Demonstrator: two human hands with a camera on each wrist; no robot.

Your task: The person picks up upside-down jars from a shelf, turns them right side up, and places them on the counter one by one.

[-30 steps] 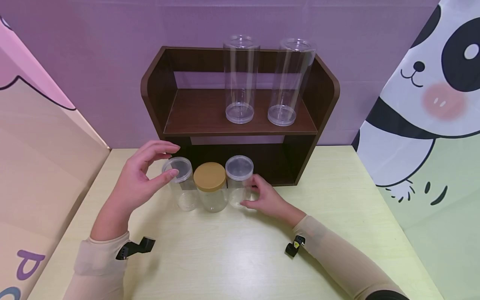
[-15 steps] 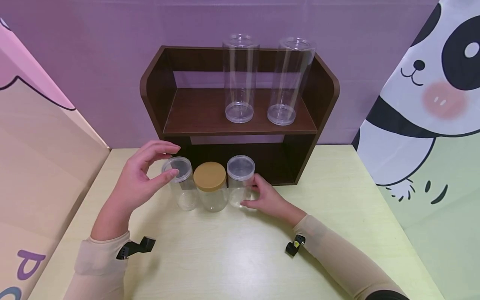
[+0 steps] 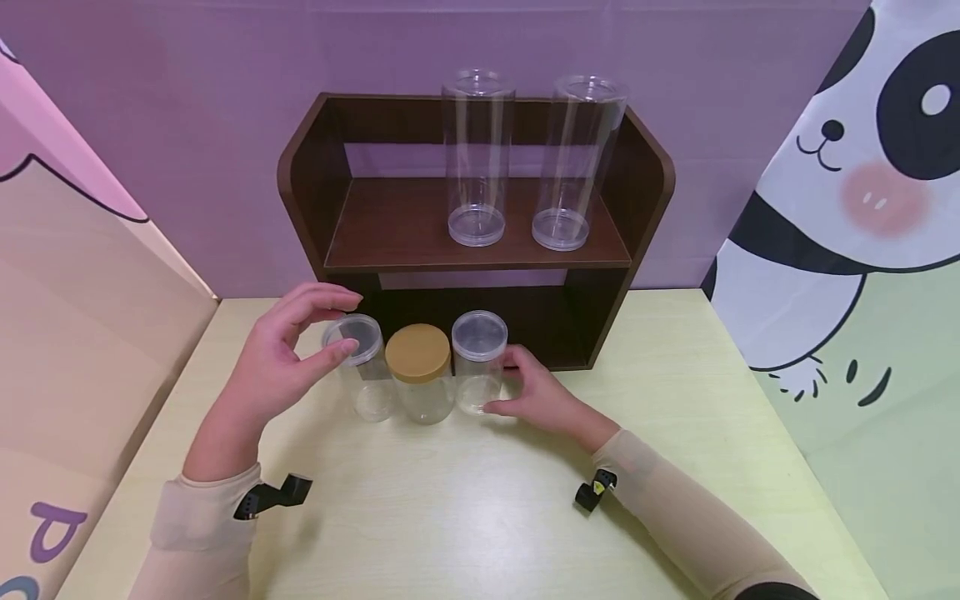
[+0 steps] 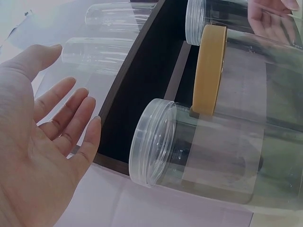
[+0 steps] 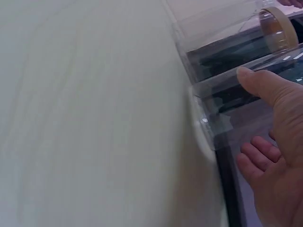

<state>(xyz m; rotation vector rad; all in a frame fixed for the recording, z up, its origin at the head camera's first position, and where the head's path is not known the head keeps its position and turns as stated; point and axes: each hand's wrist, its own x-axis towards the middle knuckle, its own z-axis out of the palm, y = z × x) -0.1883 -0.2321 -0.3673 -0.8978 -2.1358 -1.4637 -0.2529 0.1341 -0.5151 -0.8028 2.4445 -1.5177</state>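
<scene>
Three clear jars stand in a row before the shelf: a left clear-lidded jar (image 3: 362,337), a middle jar with a tan lid (image 3: 417,354), and a right clear-lidded jar (image 3: 480,336). My right hand (image 3: 543,396) holds the right jar low on its side, thumb in front and fingers behind. In the right wrist view its thumb (image 5: 262,82) lies along the jar wall. My left hand (image 3: 288,354) hovers by the left jar's lid, fingers loosely bent. The left wrist view shows a gap between that hand's fingers (image 4: 71,118) and the left jar (image 4: 154,142).
A dark brown two-tier shelf (image 3: 480,267) stands behind the jars. Two tall clear cylinders, a left one (image 3: 477,158) and a right one (image 3: 573,167), stand on its upper tier. A pale wooden table (image 3: 450,517) carries everything, with printed cloth walls around it.
The right jar has shifted slightly right, away from the tan-lidded jar, with my right hand at its side. My left hand keeps nearly the same place.
</scene>
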